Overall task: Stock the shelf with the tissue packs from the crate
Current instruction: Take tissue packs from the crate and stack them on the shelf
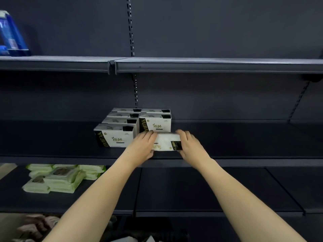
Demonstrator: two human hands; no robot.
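Note:
A white tissue pack (166, 142) with a black end band lies on the dark middle shelf (244, 137), near its front edge. My left hand (142, 145) grips its left end and my right hand (191, 145) grips its right end. Behind it stand two rows of the same white-and-black tissue packs: the left row (116, 131) has several packs, the right row (155, 124) two. The held pack sits in front of the right row. The crate is not clearly in view.
Green-and-white wipe packs (61, 179) lie piled on the lower shelf at the left. A blue package (12, 35) stands on the top shelf (209, 64) at the far left. The middle shelf stretches bare to the right of the packs.

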